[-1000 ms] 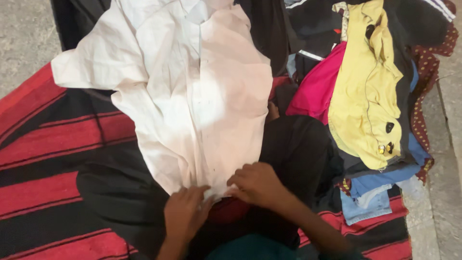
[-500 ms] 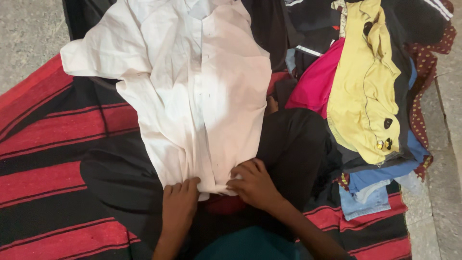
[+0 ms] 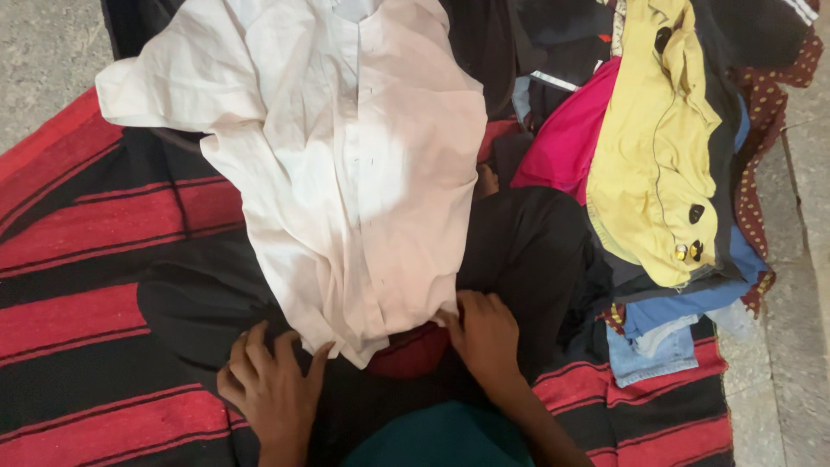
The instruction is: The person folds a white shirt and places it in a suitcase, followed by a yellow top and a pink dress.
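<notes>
1. Red and black striped blanket (image 3: 95, 285) spread over grey floor (image 3: 43, 52); carries everything else.
2. White shirt (image 3: 346, 173) laid front-up, collar at far end, hem nearest the person; one sleeve thrown out to the left. Lies across black cloth (image 3: 527, 251) and blanket.
3. Black cloth under the shirt's lower half, showing on both sides of the hem.
4. Clothes heap to the right: yellow garment (image 3: 657, 164) on top, pink garment (image 3: 566, 143) just beside it, blue garments (image 3: 692, 303) beneath, dark items behind.
5. Small red piece (image 3: 415, 355) showing under the shirt hem, between the two hands.
6. Left hand (image 3: 272, 389) flat on black cloth, fingers (image 3: 259, 342) spread, fingertips at the shirt hem's left corner. Grip wide, nothing held.
7. Right hand (image 3: 488, 337) palm-down at the hem's right corner, fingertips touching the shirt edge. Grip: fingers bent over the cloth; pinching the hem or only pressing it — cannot tell.
8. Teal cloth (image 3: 441, 441) at bottom edge, between the forearms.
</notes>
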